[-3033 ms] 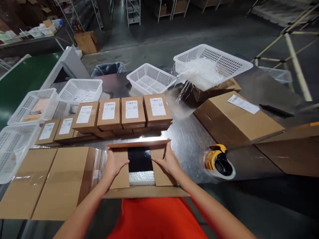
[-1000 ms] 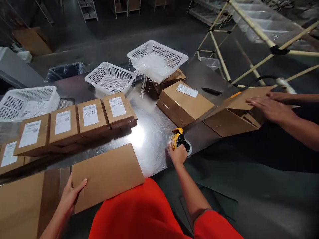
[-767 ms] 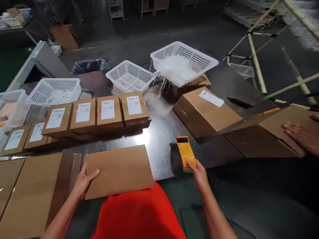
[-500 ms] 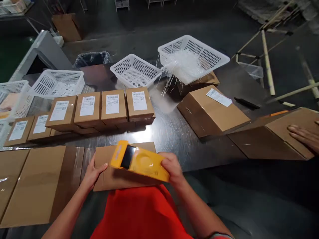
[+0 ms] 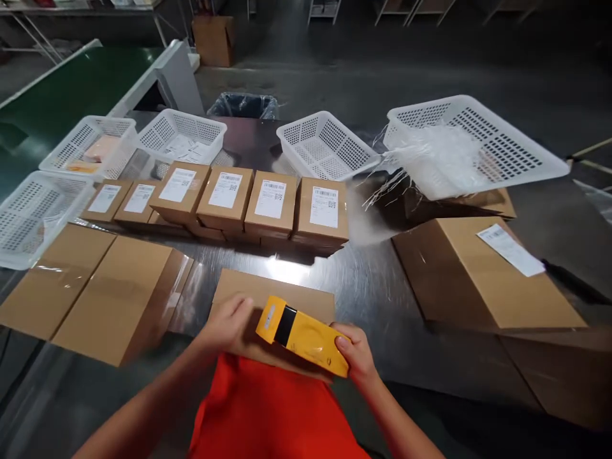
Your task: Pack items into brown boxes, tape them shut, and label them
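Observation:
My right hand (image 5: 356,350) is closed round one end of a yellow tape dispenser (image 5: 313,341) with a black band near its far end. The dispenser hangs over a brown cardboard box (image 5: 287,296) in front of my red clothing. Blurred, with fingers curled in, my left hand (image 5: 229,322) is over the left part of that box. Whatever those fingers hold, if anything, is hidden. A small gap separates the left hand from the dispenser's tip.
Several labelled boxes (image 5: 270,201) stand in a row beyond. Plain cartons (image 5: 122,287) lie left; a carton with a loose label (image 5: 511,248) lies right. White baskets (image 5: 327,146) line the back, one heaped with white shredded filler (image 5: 442,156). A green conveyor (image 5: 81,83) runs back left.
The view has swung left. My left hand has gone from open at the box's left edge to curled above the box. A person's hand at the far right has left view.

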`<state>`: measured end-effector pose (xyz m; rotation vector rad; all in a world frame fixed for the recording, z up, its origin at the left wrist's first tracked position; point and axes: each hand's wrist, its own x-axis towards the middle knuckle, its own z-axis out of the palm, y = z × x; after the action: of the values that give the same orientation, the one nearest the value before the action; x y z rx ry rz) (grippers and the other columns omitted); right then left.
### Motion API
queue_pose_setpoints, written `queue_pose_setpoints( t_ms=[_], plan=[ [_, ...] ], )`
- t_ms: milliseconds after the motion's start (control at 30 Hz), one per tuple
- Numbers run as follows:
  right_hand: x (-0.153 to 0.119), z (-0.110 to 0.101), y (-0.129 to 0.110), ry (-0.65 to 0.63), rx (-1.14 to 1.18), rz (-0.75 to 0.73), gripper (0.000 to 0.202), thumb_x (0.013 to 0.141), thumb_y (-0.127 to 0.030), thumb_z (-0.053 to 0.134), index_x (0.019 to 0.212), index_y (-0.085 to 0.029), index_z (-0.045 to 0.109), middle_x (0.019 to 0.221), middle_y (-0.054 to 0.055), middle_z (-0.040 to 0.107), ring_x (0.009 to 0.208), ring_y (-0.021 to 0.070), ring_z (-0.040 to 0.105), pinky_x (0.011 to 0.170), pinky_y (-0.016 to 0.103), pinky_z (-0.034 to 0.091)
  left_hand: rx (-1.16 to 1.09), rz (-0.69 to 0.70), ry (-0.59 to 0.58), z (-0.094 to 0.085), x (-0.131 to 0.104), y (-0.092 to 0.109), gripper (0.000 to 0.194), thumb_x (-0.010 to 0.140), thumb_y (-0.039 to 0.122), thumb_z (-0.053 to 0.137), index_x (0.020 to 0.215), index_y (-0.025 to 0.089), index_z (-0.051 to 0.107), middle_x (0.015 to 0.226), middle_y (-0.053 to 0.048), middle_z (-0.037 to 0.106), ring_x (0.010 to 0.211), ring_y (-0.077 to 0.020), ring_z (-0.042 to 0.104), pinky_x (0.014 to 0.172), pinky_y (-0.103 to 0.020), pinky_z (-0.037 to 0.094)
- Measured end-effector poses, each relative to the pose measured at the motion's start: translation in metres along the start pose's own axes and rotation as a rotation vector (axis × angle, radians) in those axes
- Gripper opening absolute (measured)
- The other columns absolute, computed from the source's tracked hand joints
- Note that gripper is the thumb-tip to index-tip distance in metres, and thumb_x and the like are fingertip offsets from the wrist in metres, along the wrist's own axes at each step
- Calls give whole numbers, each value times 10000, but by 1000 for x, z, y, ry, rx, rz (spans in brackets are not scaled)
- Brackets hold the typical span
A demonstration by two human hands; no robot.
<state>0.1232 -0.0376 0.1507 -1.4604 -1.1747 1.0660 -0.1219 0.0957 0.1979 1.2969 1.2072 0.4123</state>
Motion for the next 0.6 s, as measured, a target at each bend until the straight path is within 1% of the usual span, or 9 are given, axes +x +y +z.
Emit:
queue_pose_setpoints(
  t_ms=[33, 67, 100, 200, 367, 433, 467, 533, 600],
  plan=[
    [1, 1, -2, -8, -4, 1, 604, 772, -740, 434, 500, -201, 414, 466, -30, 305, 420, 103, 292, 432, 257, 201, -143, -93, -147, 8, -4, 7, 547, 726, 655, 564, 900, 154, 698, 933, -130, 709, 986, -319, 644, 914, -462, 493],
    [2, 2, -4, -20, -7, 2, 601, 778, -735, 435, 502, -201, 411, 465, -32, 304, 416, 100, 288, 430, 256, 198, -270, -167, -245, 14, -7, 12, 558, 706, 683, 574, 848, 158, 701, 845, -105, 715, 913, -296, 664, 842, -421, 521],
    [3, 2, -6, -29, -9, 4, 599, 783, -730, 435, 505, -201, 407, 464, -33, 300, 412, 98, 282, 427, 255, 193, -368, -212, -287, 19, -8, 15, 554, 681, 688, 606, 819, 160, 701, 786, -85, 714, 860, -273, 673, 779, -374, 532],
    [5, 2, -11, -52, -13, 10, 597, 795, -723, 439, 508, -202, 380, 465, -40, 275, 410, 90, 260, 420, 250, 177, -486, -257, -213, 23, -7, 17, 489, 600, 622, 731, 741, 155, 694, 679, -41, 692, 707, -196, 661, 636, -265, 510],
    [12, -2, -25, -119, -38, 83, 615, 788, -749, 434, 516, -204, 348, 488, -40, 270, 443, 90, 259, 419, 239, 187, -532, -300, -132, 22, 3, 6, 366, 566, 475, 802, 530, 163, 615, 519, 1, 588, 481, -100, 521, 494, -220, 428],
    [16, -3, -34, -173, -80, 116, 617, 791, -752, 430, 521, -204, 341, 503, -38, 278, 461, 92, 265, 423, 237, 194, -489, -278, -109, 5, 6, 2, 323, 588, 427, 795, 534, 156, 628, 525, -17, 600, 483, -109, 531, 485, -229, 420],
    [19, -2, -40, -210, -103, 128, 616, 793, -750, 430, 524, -203, 341, 507, -37, 284, 467, 92, 269, 425, 236, 195, -465, -263, -81, -10, 7, -1, 295, 595, 403, 790, 562, 148, 646, 548, -32, 622, 503, -122, 555, 492, -234, 429],
    [26, 4, -51, -281, -145, 152, 611, 800, -739, 429, 526, -199, 347, 513, -36, 291, 475, 92, 274, 431, 235, 198, -429, -240, 26, -51, 10, -11, 248, 595, 354, 781, 634, 136, 669, 599, -54, 660, 541, -140, 596, 509, -240, 454],
    [34, 15, -61, -311, -190, 176, 597, 804, -718, 440, 526, -196, 361, 518, -33, 303, 490, 95, 288, 442, 234, 210, -421, -204, 238, -95, 13, -28, 222, 610, 333, 753, 624, 148, 631, 549, -14, 613, 485, -88, 541, 475, -196, 417]
  ],
)
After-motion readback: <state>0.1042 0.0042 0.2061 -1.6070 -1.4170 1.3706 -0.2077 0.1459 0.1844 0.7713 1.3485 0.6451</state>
